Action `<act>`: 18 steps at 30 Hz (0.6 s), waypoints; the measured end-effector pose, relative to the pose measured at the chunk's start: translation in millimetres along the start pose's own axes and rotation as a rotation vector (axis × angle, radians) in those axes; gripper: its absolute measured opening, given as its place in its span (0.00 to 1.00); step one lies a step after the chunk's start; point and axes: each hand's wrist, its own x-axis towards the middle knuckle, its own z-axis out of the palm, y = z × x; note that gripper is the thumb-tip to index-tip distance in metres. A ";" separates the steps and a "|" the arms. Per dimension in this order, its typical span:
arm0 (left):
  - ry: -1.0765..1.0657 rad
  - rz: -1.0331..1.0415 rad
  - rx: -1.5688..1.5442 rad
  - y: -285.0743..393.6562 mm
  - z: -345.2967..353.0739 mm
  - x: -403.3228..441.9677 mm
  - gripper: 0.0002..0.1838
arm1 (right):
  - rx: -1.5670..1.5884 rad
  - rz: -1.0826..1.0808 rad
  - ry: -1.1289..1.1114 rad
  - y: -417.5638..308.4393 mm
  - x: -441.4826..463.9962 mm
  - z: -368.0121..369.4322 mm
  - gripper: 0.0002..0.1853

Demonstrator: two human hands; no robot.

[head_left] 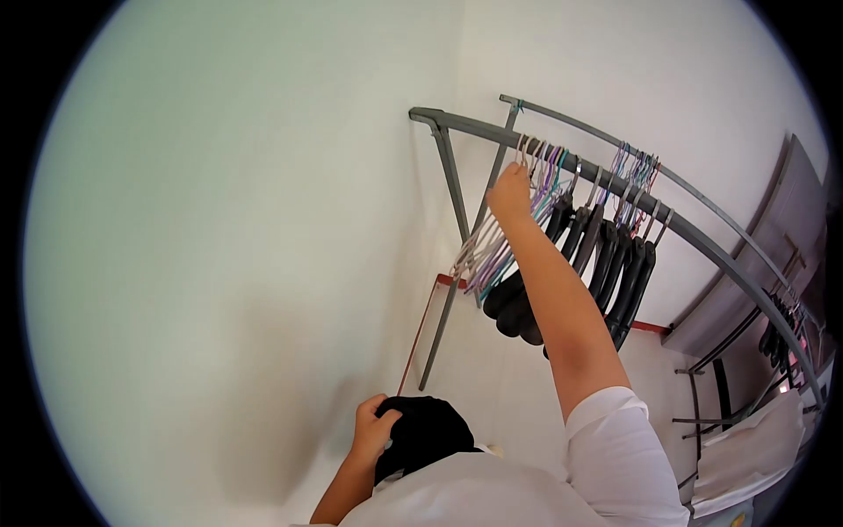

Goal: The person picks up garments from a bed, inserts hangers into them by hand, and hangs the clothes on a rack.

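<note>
My right hand (510, 192) reaches up to the grey rack's rail, its fingers closed around the neck of a light-coloured hanger (479, 244) at the left end of the row. Low in the view, my left hand (373, 428) grips a bunched black cloth item (428, 430) in front of my body; its exact kind does not show. Beside my right hand hang several thin hangers (551, 176) in purple, teal and white. Farther right along the same rail are several broad black hangers (606, 263), partly hidden behind my forearm.
The grey metal rack (702, 239) curves across the right side, with a second thinner rail (580, 128) behind holding more thin hangers. A pale wall (219, 193) fills the left. At the lower right, white cloth (746, 452) lies near dark metal bars. A grey door (746, 255) stands behind.
</note>
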 end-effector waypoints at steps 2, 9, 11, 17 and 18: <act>0.021 0.004 -0.032 2.3 -4.0 -1.6 0.02 | -0.070 0.118 0.034 10.0 11.8 13.9 0.16; 0.075 0.010 -0.052 1.7 -20.5 -1.6 0.02 | 0.072 0.275 -0.011 4.2 17.7 3.2 0.24; 0.079 0.026 -0.035 0.9 -23.2 -1.9 0.01 | 0.102 0.303 0.020 6.4 15.8 8.2 0.18; 0.086 0.008 -0.052 8.1 -21.9 2.6 0.01 | 0.073 0.278 0.021 23.7 32.7 13.9 0.09; 0.087 0.008 -0.055 6.5 -23.3 3.9 0.01 | 0.063 0.256 0.014 23.1 35.1 12.5 0.09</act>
